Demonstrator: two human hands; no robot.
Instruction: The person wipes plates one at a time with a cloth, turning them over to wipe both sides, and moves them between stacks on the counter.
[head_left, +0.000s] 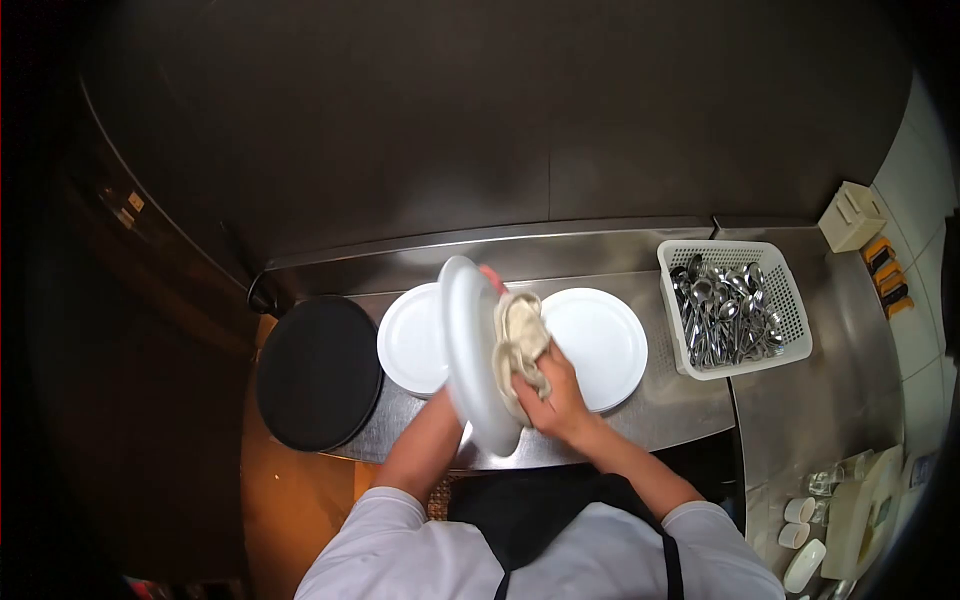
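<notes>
I hold a white plate (470, 350) up on its edge above the steel counter (660, 410). My left hand is behind the plate and mostly hidden; only fingertips (492, 277) show at its top rim. Pressed against the plate's face, my right hand (556, 398) grips a beige cloth (518, 345).
One white plate (412, 340) lies flat on the left and another white plate (600, 345) on the right. A white basket (780, 300) full of metal cutlery stands further right. A black round tray (318, 372) overhangs the counter's left end. Small white dishes (800, 525) sit lower right.
</notes>
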